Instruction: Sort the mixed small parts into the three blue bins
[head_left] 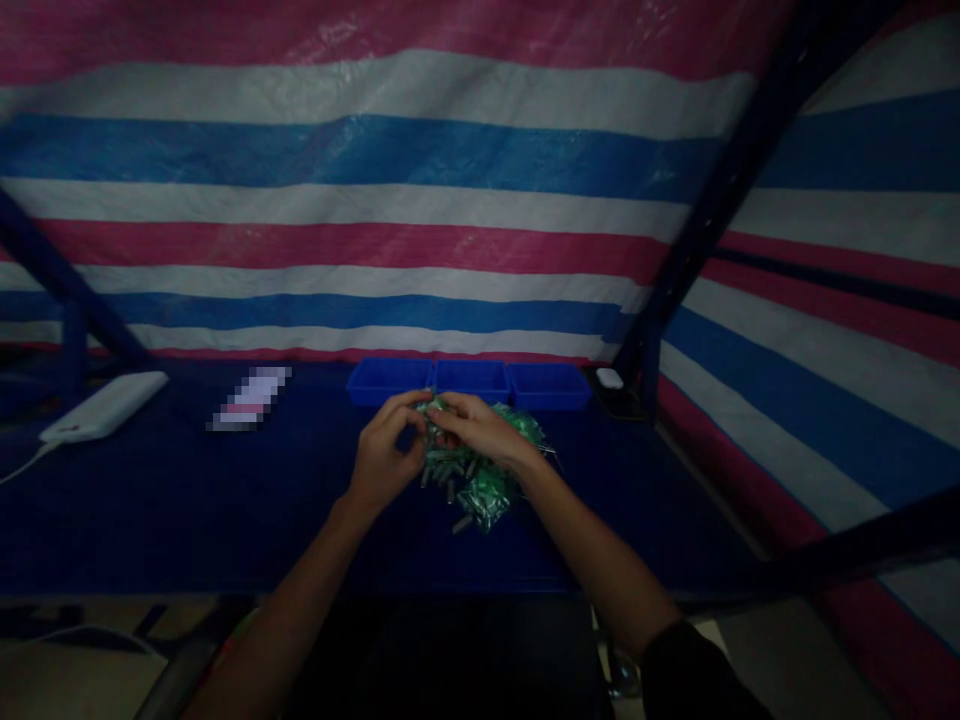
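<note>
My left hand (385, 450) and my right hand (480, 425) meet over the middle of the table, fingers pinched. Between their fingertips is a small shiny piece of clear-green plastic (430, 408); its exact kind is too dim to tell. Under and beside my hands lies a loose pile of green items in clear wrapping (486, 497), partly covered by my right hand and wrist. Several small grey cylindrical pieces (451, 490) lie along the pile's near left side. Thin metal-looking pins (550, 450) stick out at its right.
Three blue trays (390, 378) stand in a row behind my hands. On the dark blue table (225, 520) are a white power bank (105, 407) with a cable and a blurred-out flat object (251, 398). A small white case (609, 378) sits at back right, near a frame post (651, 370).
</note>
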